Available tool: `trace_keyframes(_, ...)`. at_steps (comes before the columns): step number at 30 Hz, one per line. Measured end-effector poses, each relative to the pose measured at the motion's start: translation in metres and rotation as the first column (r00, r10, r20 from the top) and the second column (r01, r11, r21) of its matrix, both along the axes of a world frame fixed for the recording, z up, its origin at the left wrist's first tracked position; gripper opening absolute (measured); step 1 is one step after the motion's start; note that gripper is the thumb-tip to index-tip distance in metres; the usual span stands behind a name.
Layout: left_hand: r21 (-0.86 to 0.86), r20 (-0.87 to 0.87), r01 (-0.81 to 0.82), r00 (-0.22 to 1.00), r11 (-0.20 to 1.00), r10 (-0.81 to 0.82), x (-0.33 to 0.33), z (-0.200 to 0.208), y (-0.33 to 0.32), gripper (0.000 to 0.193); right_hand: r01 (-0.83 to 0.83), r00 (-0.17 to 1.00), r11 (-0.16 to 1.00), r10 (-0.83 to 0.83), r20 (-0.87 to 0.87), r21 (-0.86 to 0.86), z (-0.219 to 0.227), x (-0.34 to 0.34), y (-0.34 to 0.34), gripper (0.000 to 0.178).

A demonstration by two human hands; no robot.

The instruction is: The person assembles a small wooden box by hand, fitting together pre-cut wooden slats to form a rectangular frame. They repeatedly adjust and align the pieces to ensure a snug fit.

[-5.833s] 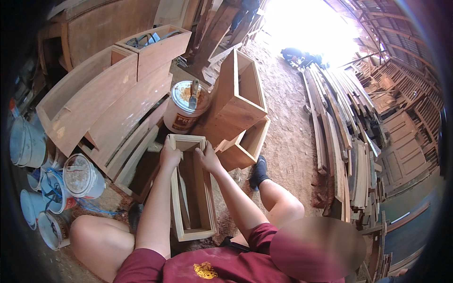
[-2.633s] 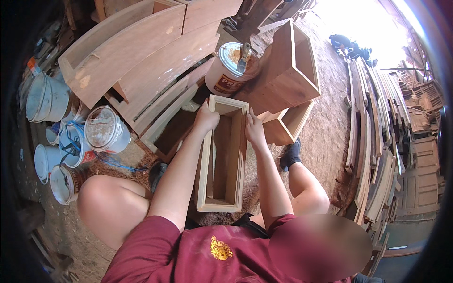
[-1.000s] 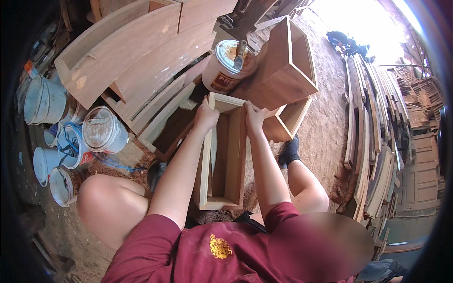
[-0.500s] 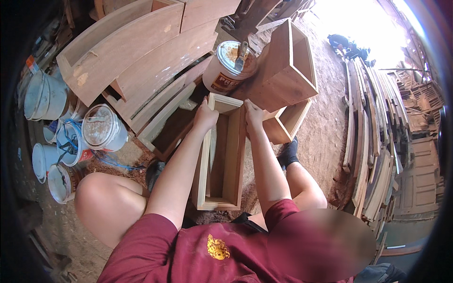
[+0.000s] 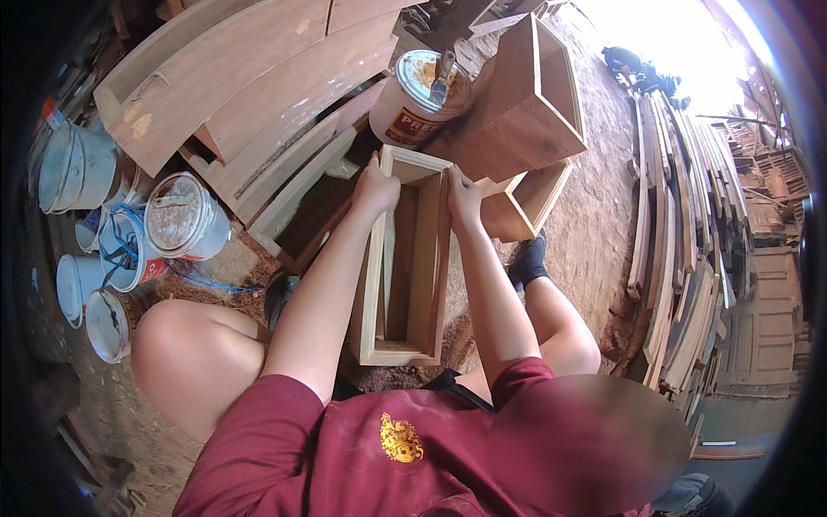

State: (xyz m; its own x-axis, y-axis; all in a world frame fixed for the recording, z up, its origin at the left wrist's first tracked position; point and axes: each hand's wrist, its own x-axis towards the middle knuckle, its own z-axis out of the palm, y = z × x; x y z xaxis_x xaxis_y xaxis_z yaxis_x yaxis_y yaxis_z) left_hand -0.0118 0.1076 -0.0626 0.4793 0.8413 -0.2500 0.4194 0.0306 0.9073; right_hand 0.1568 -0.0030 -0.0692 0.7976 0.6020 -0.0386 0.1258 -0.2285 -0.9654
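A long, narrow open wooden box [image 5: 405, 258] of pale wood lies lengthwise between my legs on the sawdust floor. My left hand [image 5: 376, 186] grips the far end of its left side wall. On the right side wall, at the same far end, my right hand [image 5: 463, 196] is closed over the edge. Just beyond the box stands a round tin can [image 5: 418, 102] with a brush resting on its lid.
Two larger brown wooden boxes [image 5: 530, 95] stand behind and to the right. Curved wooden panels [image 5: 233, 95] lean at the upper left. Buckets and pails [image 5: 177, 220] crowd the left. Stacked planks [image 5: 680, 258] line the right side.
Both hands have stayed clamped on the far end of the box. The box has barely shifted over the last second; earlier it lay slightly farther left.
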Motion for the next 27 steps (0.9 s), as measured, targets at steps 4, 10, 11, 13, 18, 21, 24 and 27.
trace_keyframes(4, -0.012, -0.012, -0.021, 1.000, 1.000, 0.020, -0.005, 0.001, 0.003, 0.084, -0.001, 1.000, 0.996, -0.002, -0.031, -0.089, 0.016, -0.037, -0.030, 0.050)
trace_keyframes(10, -0.011, 0.003, -0.035, 0.999, 0.999, 0.035, -0.009, 0.002, 0.001, 0.084, -0.034, 0.993, 0.992, 0.020, -0.116, -0.125, 0.027, -0.077, -0.082, 0.045)
trace_keyframes(11, -0.010, -0.001, -0.034, 0.999, 0.999, 0.034, -0.009, 0.003, 0.001, 0.084, -0.034, 0.987, 0.989, 0.010, -0.162, -0.143, 0.028, -0.084, -0.092, 0.045)
trace_keyframes(13, -0.010, -0.011, -0.031, 0.999, 0.999, 0.031, -0.009, 0.004, 0.000, 0.084, -0.033, 0.967, 0.983, -0.014, -0.254, -0.180, 0.029, -0.093, -0.107, 0.044)
trace_keyframes(18, -0.021, -0.007, -0.025, 1.000, 0.999, 0.025, -0.009, 0.009, 0.000, 0.085, -0.041, 0.975, 0.972, -0.011, -0.221, -0.230, 0.026, -0.077, -0.093, 0.044)
trace_keyframes(21, -0.033, -0.023, -0.024, 0.999, 0.999, 0.023, -0.008, 0.015, -0.004, 0.085, -0.023, 0.983, 0.982, -0.011, -0.182, -0.186, 0.025, -0.066, -0.076, 0.043)
trace_keyframes(24, -0.036, -0.021, -0.030, 0.999, 0.999, 0.030, -0.010, 0.019, -0.005, 0.086, -0.026, 0.985, 0.986, -0.003, -0.173, -0.167, 0.026, -0.071, -0.076, 0.043)
trace_keyframes(27, -0.028, 0.018, -0.028, 0.999, 0.999, 0.029, -0.010, 0.006, 0.003, 0.086, -0.054, 0.986, 0.987, 0.029, -0.166, -0.152, 0.018, -0.085, -0.099, 0.042)
